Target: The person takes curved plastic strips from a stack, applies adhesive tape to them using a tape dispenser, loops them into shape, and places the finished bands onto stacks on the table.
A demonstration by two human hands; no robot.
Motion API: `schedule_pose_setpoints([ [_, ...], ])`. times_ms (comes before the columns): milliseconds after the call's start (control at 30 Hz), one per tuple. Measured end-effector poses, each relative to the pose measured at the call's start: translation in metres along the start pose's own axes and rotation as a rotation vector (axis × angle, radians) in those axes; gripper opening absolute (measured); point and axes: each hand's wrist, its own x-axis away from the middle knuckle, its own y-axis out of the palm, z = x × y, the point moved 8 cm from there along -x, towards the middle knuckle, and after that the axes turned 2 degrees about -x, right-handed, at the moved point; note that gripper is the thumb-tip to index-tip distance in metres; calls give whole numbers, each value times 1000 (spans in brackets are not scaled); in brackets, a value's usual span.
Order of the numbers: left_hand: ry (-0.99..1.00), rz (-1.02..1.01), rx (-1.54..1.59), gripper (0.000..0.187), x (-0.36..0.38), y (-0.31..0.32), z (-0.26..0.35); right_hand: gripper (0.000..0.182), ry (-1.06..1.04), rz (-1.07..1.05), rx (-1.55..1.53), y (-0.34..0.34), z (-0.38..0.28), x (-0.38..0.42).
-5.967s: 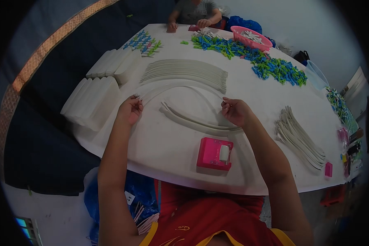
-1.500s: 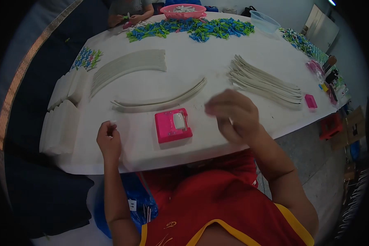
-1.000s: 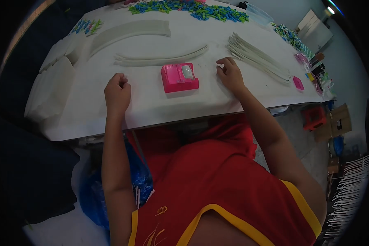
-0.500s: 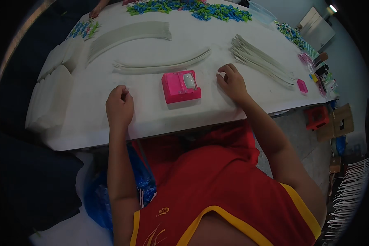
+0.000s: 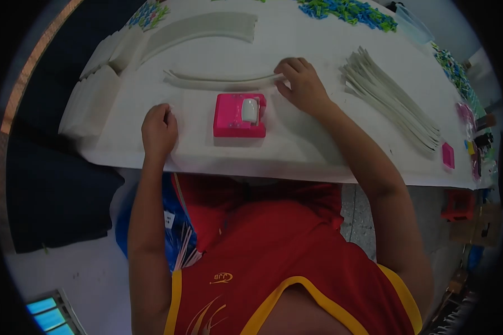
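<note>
My right hand point(image 5: 302, 84) is at the right end of a thin bundle of pale strips point(image 5: 223, 84), its fingers closed round that end. My left hand point(image 5: 159, 130) rests on the table left of the pink tape dispenser point(image 5: 229, 114), fingers curled in; what it holds, if anything, is too small to make out. The dispenser stands between my hands, just below the thin bundle. A larger fanned bundle of pale strips point(image 5: 391, 97) lies to the right of my right hand.
A wide band of pale strips point(image 5: 201, 28) lies at the back left, beside stacked white bundles point(image 5: 92, 103). Blue and green clips point(image 5: 349, 12) are piled at the back. A small pink tray point(image 5: 448, 156) sits near the right edge.
My right hand has moved left and away from me onto the end of the thin bundle. My left hand keeps its curled pose. The view has shifted.
</note>
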Motion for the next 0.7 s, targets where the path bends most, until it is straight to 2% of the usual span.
schedule_pose_setpoints([
  [133, -74, -3, -70, 19, 0, 5, -7, 25, -40, -7, -37, 21, 11, 6],
  [233, -90, -14, -148, 21, 0, 4, -2, 23, 23, -24, -85, 26, 23, 12],
  [433, -141, -95, -207, 22, -6, 11, -3, 23, 27, 50, -87, 21, 26, 18],
  [700, -31, -83, -170, 13, -6, 9, 8, 20, 84, 49, -118, 9, 26, 18],
])
